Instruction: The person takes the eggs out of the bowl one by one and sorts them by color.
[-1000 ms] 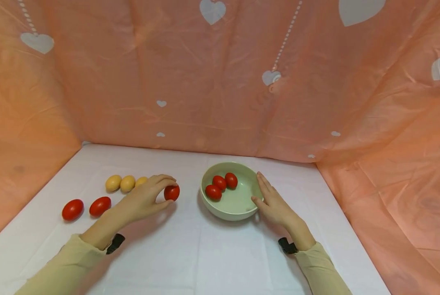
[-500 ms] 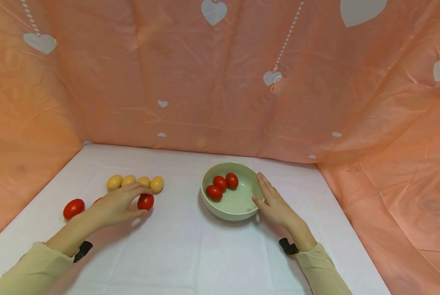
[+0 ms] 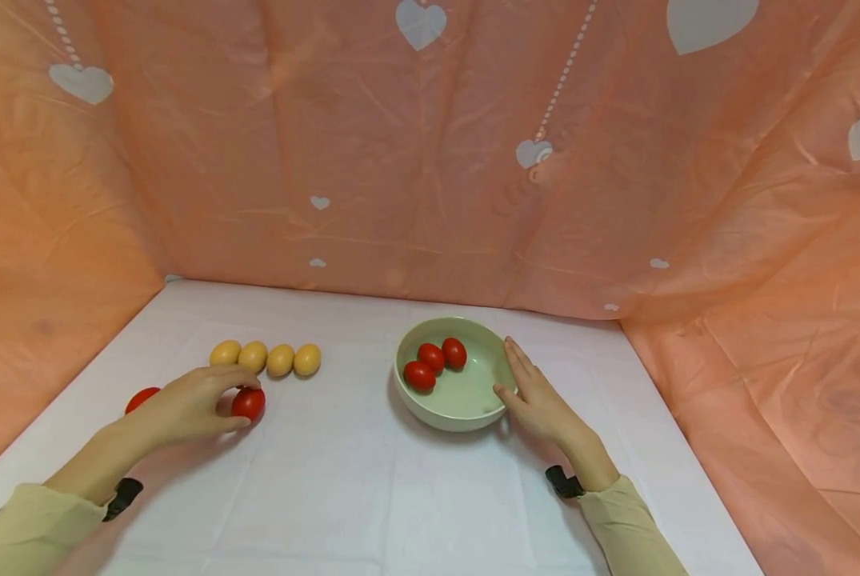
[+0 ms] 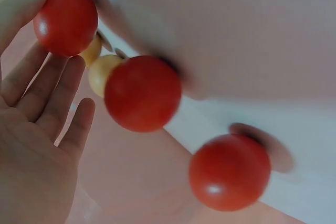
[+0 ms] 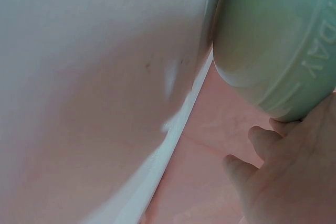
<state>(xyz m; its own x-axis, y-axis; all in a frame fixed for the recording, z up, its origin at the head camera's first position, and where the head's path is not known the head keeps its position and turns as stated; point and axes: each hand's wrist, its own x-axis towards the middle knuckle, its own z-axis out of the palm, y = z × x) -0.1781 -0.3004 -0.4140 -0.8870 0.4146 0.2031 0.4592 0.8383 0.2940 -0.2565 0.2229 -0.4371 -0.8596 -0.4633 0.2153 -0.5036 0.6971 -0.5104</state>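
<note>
My left hand (image 3: pixel 188 406) pinches a red egg (image 3: pixel 248 405) between thumb and fingertips, close over the white tabletop. In the left wrist view the thumb lies on that egg, with two more red eggs on the cloth: one nearer (image 4: pixel 143 94), the other farther right (image 4: pixel 230 171). From the head, one of them (image 3: pixel 140 398) shows partly behind the wrist. My right hand (image 3: pixel 538 402) rests against the right side of a pale green bowl (image 3: pixel 451 422), its fingers extended along the rim. Three red eggs (image 3: pixel 431 358) sit in the bowl's left part.
Several yellow eggs (image 3: pixel 281 361) stand in a row just behind the left hand. White cloth (image 3: pixel 314 496) covers the table. A peach curtain (image 3: pixel 430 208) printed with hearts closes off the back and both sides.
My left hand has moved left and toward me with the red egg, away from the bowl, uncovering the yellow row. The right hand and bowl have stayed put.
</note>
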